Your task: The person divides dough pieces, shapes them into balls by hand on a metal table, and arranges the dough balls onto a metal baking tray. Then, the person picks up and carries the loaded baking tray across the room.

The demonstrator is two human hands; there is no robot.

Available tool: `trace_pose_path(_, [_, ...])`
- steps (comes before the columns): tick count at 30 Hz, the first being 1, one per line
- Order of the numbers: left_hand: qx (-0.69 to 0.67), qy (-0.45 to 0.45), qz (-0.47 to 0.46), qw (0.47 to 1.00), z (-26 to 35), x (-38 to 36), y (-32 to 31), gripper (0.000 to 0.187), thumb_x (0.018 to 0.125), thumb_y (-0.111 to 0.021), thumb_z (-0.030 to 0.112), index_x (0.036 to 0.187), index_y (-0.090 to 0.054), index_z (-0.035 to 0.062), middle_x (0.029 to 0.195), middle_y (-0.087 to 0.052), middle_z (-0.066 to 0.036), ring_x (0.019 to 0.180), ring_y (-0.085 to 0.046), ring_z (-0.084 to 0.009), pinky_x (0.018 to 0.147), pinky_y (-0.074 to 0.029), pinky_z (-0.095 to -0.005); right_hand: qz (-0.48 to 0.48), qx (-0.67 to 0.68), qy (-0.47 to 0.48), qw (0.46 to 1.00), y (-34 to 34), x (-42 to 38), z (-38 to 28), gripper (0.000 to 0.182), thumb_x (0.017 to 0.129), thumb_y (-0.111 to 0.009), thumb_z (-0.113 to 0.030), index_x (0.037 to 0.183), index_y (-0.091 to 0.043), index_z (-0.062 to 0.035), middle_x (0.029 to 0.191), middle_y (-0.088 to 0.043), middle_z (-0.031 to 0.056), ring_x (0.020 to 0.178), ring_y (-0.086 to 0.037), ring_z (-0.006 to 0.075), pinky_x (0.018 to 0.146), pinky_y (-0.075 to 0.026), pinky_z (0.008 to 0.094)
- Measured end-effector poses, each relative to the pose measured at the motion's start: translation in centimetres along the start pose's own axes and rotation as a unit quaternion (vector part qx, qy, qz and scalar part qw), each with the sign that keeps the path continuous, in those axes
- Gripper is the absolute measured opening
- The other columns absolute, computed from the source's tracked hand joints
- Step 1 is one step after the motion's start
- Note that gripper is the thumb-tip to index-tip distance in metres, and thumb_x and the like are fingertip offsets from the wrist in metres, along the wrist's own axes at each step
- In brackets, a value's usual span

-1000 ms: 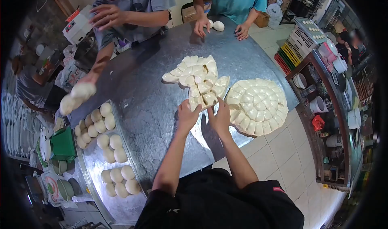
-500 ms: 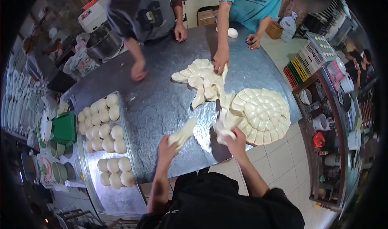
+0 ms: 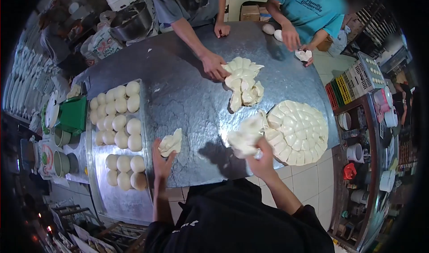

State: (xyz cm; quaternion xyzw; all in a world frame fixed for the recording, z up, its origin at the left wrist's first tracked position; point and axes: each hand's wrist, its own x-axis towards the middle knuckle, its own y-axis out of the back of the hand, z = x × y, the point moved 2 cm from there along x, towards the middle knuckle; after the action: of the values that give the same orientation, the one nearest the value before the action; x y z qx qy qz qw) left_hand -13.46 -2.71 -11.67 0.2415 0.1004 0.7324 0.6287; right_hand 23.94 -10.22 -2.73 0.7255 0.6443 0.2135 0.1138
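A small torn piece of dough (image 3: 171,142) sits in my left hand (image 3: 161,161), fingers curled around its lower edge, beside the tray at the left. My right hand (image 3: 261,160) grips a larger, motion-blurred strip of dough (image 3: 245,137) over the front of the table. Close to its right lies a big round slab of dough (image 3: 298,132), marked into many bulging segments. Farther back is a smaller, ragged portion of segmented dough (image 3: 243,81), with a co-worker's hand (image 3: 214,66) at its left edge.
At the left, a metal tray (image 3: 118,204) bears rows of round dough balls (image 3: 119,124). A green scale (image 3: 73,114) stands beyond it. Across the metal table (image 3: 187,105), a person in a blue shirt (image 3: 308,9) handles a dough piece (image 3: 304,55). Shelves (image 3: 357,163) stand right.
My left hand has moved left toward the tray with its dough. The blue-shirted person's hand has left the ragged dough, and the grey-shirted person's hand has come to it.
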Motion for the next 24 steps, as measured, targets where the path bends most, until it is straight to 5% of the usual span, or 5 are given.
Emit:
trace_pose_path(2, [0.013,-0.011,0.032,0.999,1.5,-0.7,-1.9,0.063,0.074,-0.082,0.011,0.129,-0.055,0.0005,0.136,-0.051,-0.018,0.125,-0.05,-0.0373,0.11,-0.038,-0.0433,-0.043,-0.36,-0.01,0.932,-3.1,-2.2,4.3,0.049,0.081,-0.075,-0.016,0.123,-0.055,-0.001,0.13,-0.05,0.0253,0.121,-0.049,0.0392,0.098,-0.043,0.0421])
trace_pose_path(5, [0.111,-0.077,0.04,0.99,1.8,1.0,-3.3,0.066,0.072,-0.087,0.016,0.128,-0.056,0.0021,0.13,-0.055,-0.018,0.121,-0.052,-0.0391,0.104,-0.042,-0.0435,0.111,-0.116,0.038,0.986,-4.4,-0.3,0.7,0.045,0.083,-0.074,-0.019,0.122,-0.061,-0.0006,0.149,-0.037,0.0291,0.127,-0.046,0.0451,0.101,-0.041,0.0489])
trace_pose_path(12, [0.253,-0.072,-0.069,0.962,-0.3,10.8,-5.0,0.038,0.069,-0.087,0.031,0.093,-0.066,0.0088,0.093,-0.066,-0.013,0.087,-0.063,-0.0361,0.078,-0.051,-0.0466,-0.053,-0.351,0.054,0.933,-10.4,12.1,5.1,0.035,0.085,-0.073,-0.04,0.067,-0.063,-0.0107,0.077,-0.066,0.0115,0.073,-0.067,0.0329,0.065,-0.051,0.0494])
trace_pose_path(22, [0.249,-0.034,-0.284,0.926,5.5,-1.8,-2.9,0.054,0.067,-0.086,0.05,0.092,-0.067,0.0055,0.086,-0.067,-0.015,0.086,-0.067,-0.0363,0.079,-0.054,-0.043,-0.298,-0.271,-0.094,0.911,-5.8,1.6,1.0,0.032,0.087,-0.064,-0.04,0.076,-0.071,-0.0105,0.07,-0.069,0.0149,0.071,-0.07,0.0327,0.062,-0.053,0.0471])
trace_pose_path(24, [0.173,-0.002,-0.203,0.964,5.2,0.7,0.9,0.059,0.067,-0.084,0.057,0.091,-0.068,0.0053,0.1,-0.066,-0.016,0.094,-0.066,-0.0361,0.086,-0.052,-0.0431,-0.092,-0.32,-0.013,0.943,-4.1,1.8,1.5,0.032,0.083,-0.067,-0.043,0.086,-0.074,-0.0121,0.072,-0.069,0.0136,0.068,-0.069,0.0326,0.06,-0.053,0.0461])
